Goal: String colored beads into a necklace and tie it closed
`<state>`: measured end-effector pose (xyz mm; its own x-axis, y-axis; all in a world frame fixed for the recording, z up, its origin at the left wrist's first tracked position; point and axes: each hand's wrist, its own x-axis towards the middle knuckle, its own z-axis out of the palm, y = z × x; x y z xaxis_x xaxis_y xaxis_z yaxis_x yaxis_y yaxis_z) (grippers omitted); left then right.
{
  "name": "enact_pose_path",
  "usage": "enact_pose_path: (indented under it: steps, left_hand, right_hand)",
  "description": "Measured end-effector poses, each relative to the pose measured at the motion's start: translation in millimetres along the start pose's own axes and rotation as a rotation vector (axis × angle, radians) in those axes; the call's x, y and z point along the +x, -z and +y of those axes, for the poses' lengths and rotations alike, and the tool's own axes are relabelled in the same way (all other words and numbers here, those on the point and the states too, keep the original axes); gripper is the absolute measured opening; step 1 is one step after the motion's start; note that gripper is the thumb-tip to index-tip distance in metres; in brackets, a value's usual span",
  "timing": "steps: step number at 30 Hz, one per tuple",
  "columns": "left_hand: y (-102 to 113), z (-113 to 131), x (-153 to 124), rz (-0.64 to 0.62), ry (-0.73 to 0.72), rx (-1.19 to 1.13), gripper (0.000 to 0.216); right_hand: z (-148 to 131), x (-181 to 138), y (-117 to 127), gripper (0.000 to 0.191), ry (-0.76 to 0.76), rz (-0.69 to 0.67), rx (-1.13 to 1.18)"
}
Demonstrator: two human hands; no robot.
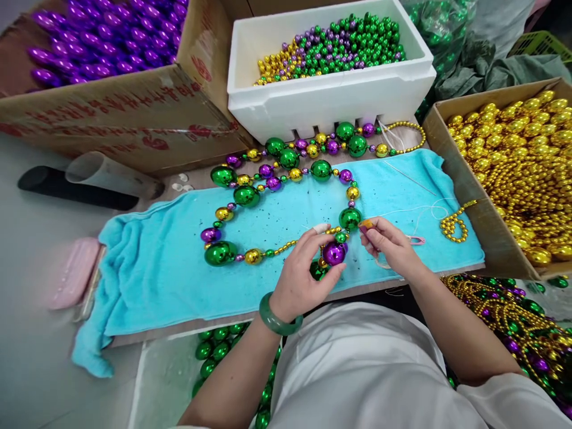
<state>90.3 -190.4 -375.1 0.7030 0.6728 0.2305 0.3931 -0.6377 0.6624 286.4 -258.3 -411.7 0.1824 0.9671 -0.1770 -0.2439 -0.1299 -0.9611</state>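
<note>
A long strand of green, purple and gold beads (286, 173) loops over a turquoise towel (165, 262). My left hand (304, 274), with a taped fingertip and a green bangle at the wrist, is closed around a large purple bead (333, 252) at the strand's near end. My right hand (388, 244) is pinched just right of a green bead (350, 218), its fingertips on the white thread (415, 210) that trails off to the right. A short piece of small gold beads (453, 225) lies on the towel's right end.
A white foam box (330, 98) of mixed small beads stands behind the towel. A cardboard box of purple beads (107, 36) is at back left, a box of gold beads (522, 167) at right. Two tubes (89, 179) and a pink case (71, 271) lie left. Finished strands (513, 316) pile at lower right.
</note>
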Motion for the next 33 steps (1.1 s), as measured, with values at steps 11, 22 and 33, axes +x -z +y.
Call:
enact_pose_path:
  steps: [11, 22, 33]
  left_hand:
    - [3, 1, 3, -0.009, -0.001, -0.062, 0.04]
    - [3, 1, 2, -0.017, -0.001, -0.087, 0.041]
    - [2, 3, 1, -0.017, -0.062, -0.074, 0.042]
  right_hand:
    - [13, 9, -9, 0.055, -0.057, -0.036, 0.146]
    - [17, 16, -19, 0.052, -0.05, 0.002, 0.051]
    - [3, 19, -24, 0.042, 0.024, 0.022, -0.029]
